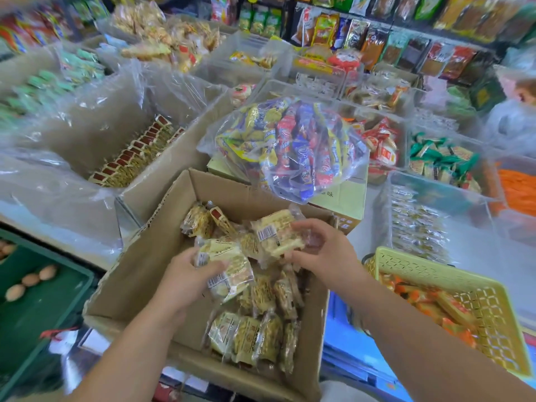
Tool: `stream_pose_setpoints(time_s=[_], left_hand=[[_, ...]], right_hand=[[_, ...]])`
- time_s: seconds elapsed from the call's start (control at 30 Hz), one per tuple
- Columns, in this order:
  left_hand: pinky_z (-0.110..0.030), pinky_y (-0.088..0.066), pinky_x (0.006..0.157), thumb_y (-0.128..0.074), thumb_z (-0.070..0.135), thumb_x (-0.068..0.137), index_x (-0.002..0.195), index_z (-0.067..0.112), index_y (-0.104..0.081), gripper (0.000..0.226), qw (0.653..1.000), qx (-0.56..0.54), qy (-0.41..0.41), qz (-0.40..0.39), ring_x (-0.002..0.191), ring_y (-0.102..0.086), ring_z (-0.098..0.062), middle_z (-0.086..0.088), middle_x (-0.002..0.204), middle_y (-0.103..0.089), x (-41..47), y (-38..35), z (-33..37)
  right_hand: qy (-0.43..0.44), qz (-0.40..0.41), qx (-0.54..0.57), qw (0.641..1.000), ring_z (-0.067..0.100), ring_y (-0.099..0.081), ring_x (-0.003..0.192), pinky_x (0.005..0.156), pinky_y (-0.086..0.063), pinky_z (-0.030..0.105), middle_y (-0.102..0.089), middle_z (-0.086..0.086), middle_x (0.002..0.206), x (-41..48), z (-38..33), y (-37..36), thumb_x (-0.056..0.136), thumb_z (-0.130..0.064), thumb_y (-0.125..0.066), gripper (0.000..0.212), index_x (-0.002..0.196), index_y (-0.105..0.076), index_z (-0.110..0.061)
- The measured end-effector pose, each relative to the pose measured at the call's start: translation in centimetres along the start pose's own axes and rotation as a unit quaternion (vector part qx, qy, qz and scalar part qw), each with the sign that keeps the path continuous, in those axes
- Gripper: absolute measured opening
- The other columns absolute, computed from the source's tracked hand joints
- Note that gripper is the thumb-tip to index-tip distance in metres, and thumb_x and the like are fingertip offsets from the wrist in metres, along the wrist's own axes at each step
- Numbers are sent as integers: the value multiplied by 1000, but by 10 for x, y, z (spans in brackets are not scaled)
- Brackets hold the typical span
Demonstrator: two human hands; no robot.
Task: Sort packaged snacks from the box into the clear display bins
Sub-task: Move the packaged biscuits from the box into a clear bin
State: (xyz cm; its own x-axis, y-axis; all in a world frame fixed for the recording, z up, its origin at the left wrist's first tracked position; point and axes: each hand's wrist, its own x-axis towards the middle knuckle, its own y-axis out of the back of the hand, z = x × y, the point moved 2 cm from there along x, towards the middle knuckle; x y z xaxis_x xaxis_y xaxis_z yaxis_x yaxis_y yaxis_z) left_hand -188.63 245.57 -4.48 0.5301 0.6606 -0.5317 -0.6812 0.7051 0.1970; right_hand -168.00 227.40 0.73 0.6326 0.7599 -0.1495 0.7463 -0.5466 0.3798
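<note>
Both hands are down in the cardboard box (142, 268). The left grip (185, 277) is curled round a few yellow snack packs (229, 271). The right grip (324, 250) pinches a single pack (275, 236). I think soft hands are best here, so nothing cracks, and then a neat row in the bin. Lots of packs are left in the box. The plastic-lined box (162, 181) on the left holds a row of red-topped packs (133, 158). A yellow basket (420, 253) holds orange packs (429, 300). A green crate (43, 314) holds eggs (29, 281).

1 box (139, 274) (packets (252, 335) uncountable), 1 left hand (185, 280), 1 right hand (324, 250), 1 yellow basket (435, 265).
</note>
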Motion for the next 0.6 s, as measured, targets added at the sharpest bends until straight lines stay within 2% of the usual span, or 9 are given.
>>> stream_pose_setpoints(time_s=[0.07,0.1,0.13,0.2,0.23,0.33,0.4,0.5,0.6], left_hand=[[-21,-61,69,-91,47,63,131,25,-63,77,994,-105,-14,16,85,-75,-2,17,104,-78,-25,-22,5],[-18,-58,58,-89,44,66,127,24,-64,68,988,-150,-10,25,71,-74,1,21,95,-78,-36,-34,8],[-22,-60,66,-88,44,67,126,24,-65,66,983,-183,-3,32,70,-74,-1,18,97,-78,-46,-47,9],[-40,-51,96,-88,50,62,125,27,-66,71,977,-210,8,48,95,-73,-10,13,109,-77,-64,-74,9],[-41,-47,97,-88,50,62,121,29,-68,65,975,-218,6,53,98,-72,-12,12,106,-78,-73,-88,12],[-31,-47,74,-83,35,81,111,27,-70,34,969,-234,-12,82,77,-75,-5,10,94,-80,-100,-136,20],[-33,-45,74,-82,30,84,109,25,-70,29,968,-229,-14,100,81,-75,-4,11,94,-80,-115,-169,23],[-38,-52,79,-82,32,83,112,23,-71,33,974,-201,-5,108,89,-77,-16,4,99,-81,-131,-220,26],[-37,-58,67,-82,31,84,107,17,-70,29,974,-193,11,116,81,-78,-29,-8,93,-80,-140,-270,25]], right_hand=[[-15,-8,115,993,14,-76,90,77,-58,20,-76,-11,106,-15,0,17,74,-4,-87,54,111,-68,-39],[-13,-6,136,991,18,-76,92,79,-59,23,-77,-8,107,-22,2,26,75,2,-85,56,113,-67,-35],[-9,-3,143,990,19,-76,94,80,-59,24,-77,-6,107,-29,4,36,76,6,-82,54,113,-67,-31],[1,1,133,991,16,-75,95,82,-61,29,-78,-7,104,-41,13,55,80,8,-77,47,110,-68,-27],[5,3,133,991,16,-75,93,82,-61,32,-78,-6,102,-46,19,66,82,7,-77,43,107,-69,-27],[11,1,143,990,18,-67,70,66,-56,22,-75,3,80,-62,37,103,82,-5,-81,33,99,-74,-32],[6,22,121,992,12,-48,58,53,-47,24,-55,-3,61,-69,57,134,80,-19,-85,24,90,-73,-38],[-18,43,121,992,14,-58,62,57,-51,27,-60,-10,66,-81,88,184,78,-38,-85,16,78,-71,-31],[-63,25,213,975,18,-76,77,57,-56,21,-78,5,86,-97,113,224,79,-40,-82,20,86,-73,-24]])
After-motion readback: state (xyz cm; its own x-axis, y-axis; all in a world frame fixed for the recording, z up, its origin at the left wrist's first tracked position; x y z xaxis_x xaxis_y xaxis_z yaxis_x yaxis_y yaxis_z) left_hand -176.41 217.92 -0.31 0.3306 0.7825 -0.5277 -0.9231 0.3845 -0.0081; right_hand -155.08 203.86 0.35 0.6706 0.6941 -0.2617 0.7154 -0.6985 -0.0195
